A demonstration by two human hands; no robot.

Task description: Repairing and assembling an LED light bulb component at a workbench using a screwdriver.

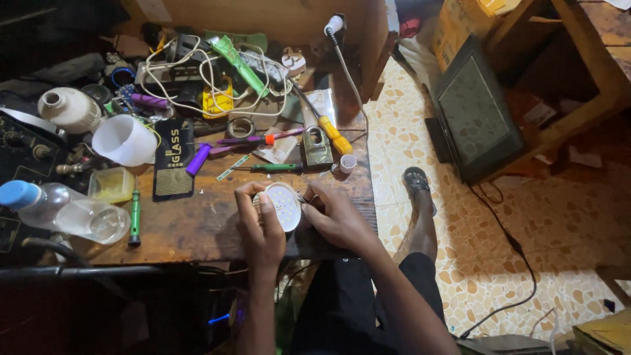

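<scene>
My left hand [261, 227] grips the round lamp disc [284, 206] while my right hand [335, 217] pinches its near edge, needing steady fingers.

Back of the round white LED disc [285, 206] hidden in my left hand [261, 227], small tool under my right hand [336, 217] too covered to identify, clear plastic bottle with blue cap [62, 210] cut by the left edge, cardboard box [608, 332] clipped at the bottom-right corner.

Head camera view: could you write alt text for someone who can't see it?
Two bare hands, left hand and right hand, hold a round white LED disc over a cluttered wooden workbench strewn with screwdrivers, cables and a padlock.
</scene>
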